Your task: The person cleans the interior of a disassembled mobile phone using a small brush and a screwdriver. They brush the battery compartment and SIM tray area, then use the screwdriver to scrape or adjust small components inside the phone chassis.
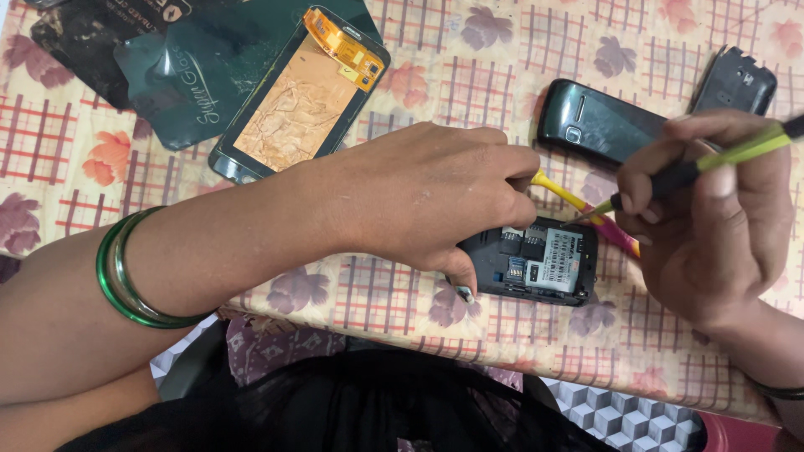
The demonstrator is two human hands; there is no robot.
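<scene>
A small black phone (544,264) lies open-backed on the flowered tablecloth (469,75), its label and inner parts showing. My left hand (427,197) presses down on the phone's left end and grips it, thumb on the near edge. My right hand (712,218) holds a screwdriver with a green and black handle (720,159); its thin tip touches the phone's upper right corner. A yellow and pink tool (586,209) lies on the cloth behind the phone, partly hidden by both hands.
A black phone back cover (599,125) and another dark cover (737,79) lie at the back right. A touchscreen panel with orange flex cable (297,105) and dark plastic packets (167,59) lie at the back left. The table's near edge runs just below the phone.
</scene>
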